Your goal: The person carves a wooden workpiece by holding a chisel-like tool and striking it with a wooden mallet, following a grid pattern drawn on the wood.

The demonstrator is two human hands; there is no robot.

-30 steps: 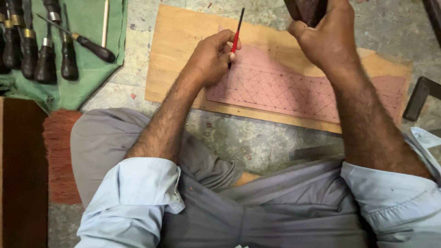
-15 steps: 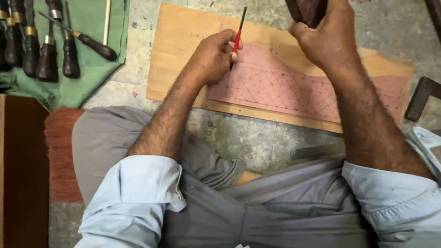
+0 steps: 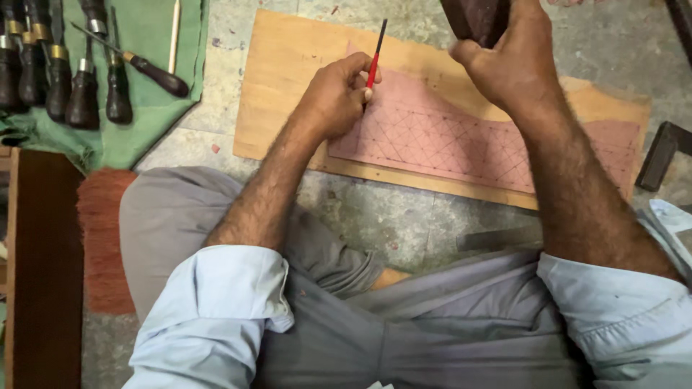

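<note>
Carving step: left hand (image 3: 335,97) grips a red-handled chisel (image 3: 375,52), tip on the gridded pink pattern sheet (image 3: 461,140); right hand (image 3: 512,61) clasps a dark wooden mallet (image 3: 476,20) raised beyond it; judged next, a struck blow needing steady aim

Matt wooden board (image 3: 288,79), green cloth (image 3: 155,43), rough concrete floor (image 3: 404,216)

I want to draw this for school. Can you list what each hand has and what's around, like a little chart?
Left hand: holds a red and black pencil, tip on the pink sheet
Right hand: raised, gripping a dark block
Pink sheet: drawn with a triangle grid, lies on a wooden board
Green cloth: on the left, with dark-handled tools
Floor: grey, rough
</note>
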